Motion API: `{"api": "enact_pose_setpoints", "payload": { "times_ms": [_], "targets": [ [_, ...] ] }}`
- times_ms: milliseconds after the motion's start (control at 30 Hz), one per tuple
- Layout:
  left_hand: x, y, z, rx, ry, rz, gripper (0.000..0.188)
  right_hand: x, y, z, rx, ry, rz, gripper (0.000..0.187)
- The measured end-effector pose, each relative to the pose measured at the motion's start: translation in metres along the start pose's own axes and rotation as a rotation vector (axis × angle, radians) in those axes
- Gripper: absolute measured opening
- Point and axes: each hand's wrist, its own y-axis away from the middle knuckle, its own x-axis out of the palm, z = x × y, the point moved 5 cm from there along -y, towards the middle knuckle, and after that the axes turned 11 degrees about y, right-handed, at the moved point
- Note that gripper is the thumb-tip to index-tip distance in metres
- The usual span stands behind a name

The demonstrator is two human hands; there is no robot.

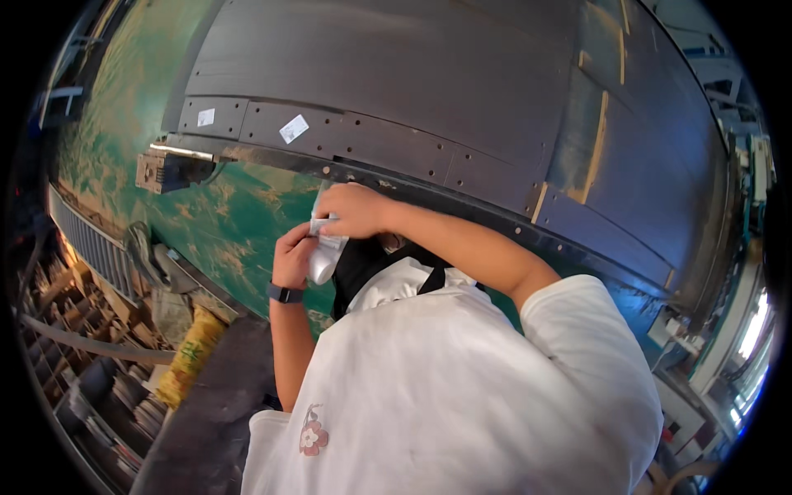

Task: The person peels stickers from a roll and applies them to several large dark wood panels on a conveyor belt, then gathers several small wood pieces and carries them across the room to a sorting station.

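One shiny white packet [325, 260], axis roughly twelve-to-six, I see pinched by curled left hand [293, 259] at nine o'clock, right hand [356, 209] at one.

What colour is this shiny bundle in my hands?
The bundle is silvery white, best seen in head view.

LH [293, 259], RH [353, 210] w/ cyl. [324, 262] (silvery)

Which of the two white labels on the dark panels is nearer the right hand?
The rightmost white rectangular label, larger-looking and closer to the right hand. The other white rectangular label sits farther left, on a shorter dark strip.
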Motion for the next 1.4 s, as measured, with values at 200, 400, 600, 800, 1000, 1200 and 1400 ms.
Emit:
{"api": "enact_pose_setpoints", "payload": {
  "times_ms": [200,400,600,800,1000,1200,1400],
  "targets": [
    [-0.012,-0.009,-0.013,-0.05,-0.074,-0.093,0.018,0.009,0.004,-0.114,0.549,-0.933,-0.412,0.026],
    [-0.018,-0.041,-0.034,-0.03,-0.109,-0.023,0.016,-0.021,0.091,-0.192,0.623,-1.408,-1.299,0.034],
    [0.003,-0.075,-0.043,-0.052,-0.048,0.133,0.02,-0.045,0.075,-0.128,0.559,0.794,-0.505,0.025],
    [0.032,-0.095,-0.034,-0.124,-0.007,0.307,0.024,-0.025,0.088,-0.061,0.757,0.575,-0.269,0.036],
    [0.099,-0.087,-0.024,-0.138,-0.243,0.679,0.024,-0.008,0.098,-0.056,0.727,-0.319,-0.765,0.042],
    [0.119,-0.091,0.016,-0.258,-0.243,0.677,0.017,-0.064,0.122,-0.011,0.661,0.481,-0.575,0.027],
    [0.152,-0.057,0.024,-0.254,-0.395,0.652,0.026,-0.072,0.171,-0.084,0.704,-0.116,-0.295,0.022]
  ]
}}
